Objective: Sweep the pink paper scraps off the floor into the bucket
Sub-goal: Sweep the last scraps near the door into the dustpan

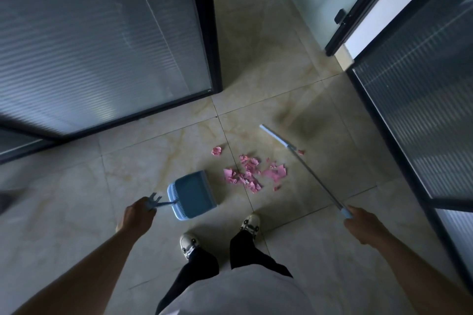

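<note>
Pink scraps: torn pink paper scraps [252, 174] lie on the beige marble-look floor tiles [76, 186], between pan and broom.
Handling: likely featherlight, prone to scatter; sweep gently.
Left hand [135, 217]: curled round the blue plastic dustpan [192, 194] handle.
Right hand [363, 225]: grips the long silver broom [314, 176] pole's end.
Bucket: unseen.

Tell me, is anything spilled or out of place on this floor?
Yes. Torn pink paper scraps litter the tiles between the blue dustpan and the broom. Two strays lie apart: one piece toward the glass door, another past the broom head. No bucket is in view.
</note>
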A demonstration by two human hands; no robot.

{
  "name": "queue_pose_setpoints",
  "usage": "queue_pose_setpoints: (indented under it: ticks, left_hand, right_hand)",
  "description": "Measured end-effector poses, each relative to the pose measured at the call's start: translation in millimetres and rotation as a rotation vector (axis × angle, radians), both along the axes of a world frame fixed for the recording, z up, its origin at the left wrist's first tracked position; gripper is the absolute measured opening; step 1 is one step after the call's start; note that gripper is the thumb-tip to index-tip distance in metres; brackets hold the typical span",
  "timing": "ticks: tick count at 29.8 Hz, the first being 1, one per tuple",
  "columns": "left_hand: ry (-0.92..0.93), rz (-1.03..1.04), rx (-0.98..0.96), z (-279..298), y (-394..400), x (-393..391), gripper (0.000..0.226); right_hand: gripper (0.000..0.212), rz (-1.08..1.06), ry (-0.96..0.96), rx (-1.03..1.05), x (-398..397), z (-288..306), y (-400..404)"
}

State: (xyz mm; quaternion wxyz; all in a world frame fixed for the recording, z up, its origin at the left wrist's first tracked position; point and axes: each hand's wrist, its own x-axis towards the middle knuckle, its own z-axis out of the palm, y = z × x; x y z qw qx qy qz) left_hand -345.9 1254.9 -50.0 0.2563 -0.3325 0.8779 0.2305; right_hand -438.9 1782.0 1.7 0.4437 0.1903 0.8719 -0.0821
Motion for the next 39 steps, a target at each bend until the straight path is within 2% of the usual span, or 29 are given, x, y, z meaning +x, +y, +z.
queue_pose_setpoints:
  ticks: [4, 7, 9, 17, 20, 26, 30, 34, 39]
  left_hand:
    - [0.018, 0.104, 0.037, -4.2, 7.4, 11.1, 0.016]
    - [-0.006, 0.144, 0.046, -7.8, 10.7, 14.7, 0.016]
    - [-0.02, 0.165, 0.05, -10.3, 13.0, 15.3, 0.018]
    - [-0.018, 0.175, 0.064, -15.6, 13.5, 15.2, 0.02]
    - [-0.019, 0.173, 0.071, -18.6, 10.8, 12.5, 0.022]
    - [-0.01, 0.209, 0.124, -19.1, 10.9, 16.6, 0.019]
    - [0.002, 0.241, 0.149, -19.0, 9.3, 26.6, 0.017]
    - [0.018, 0.264, 0.173, -19.4, 4.1, 39.4, 0.015]
    - [0.0, 0.279, 0.177, -20.3, -0.6, 55.0, 0.018]
  right_hand:
    - [0.052, -0.146, 0.026, 0.024, 0.8, -9.6, -5.7]
    - [0.026, -0.38, -0.015, -0.028, -0.8, -17.5, -22.9]
    - [0.016, -0.442, -0.044, -0.047, -0.2, -19.6, -42.2]
    - [0.015, -0.373, -0.144, -0.177, 22.1, -0.6, -140.2]
    - [0.011, -0.408, -0.159, -0.203, 35.8, -6.1, -170.5]
    - [0.018, -0.481, -0.178, -0.269, 50.2, 2.5, -217.8]
    - [0.029, -0.616, -0.203, -0.334, 54.6, 15.3, -229.8]
    - [0.025, -0.795, -0.182, -0.418, 61.1, 15.6, -218.4]
    - [0.025, -0.714, -0.115, -0.345, 74.9, 16.8, -206.5]
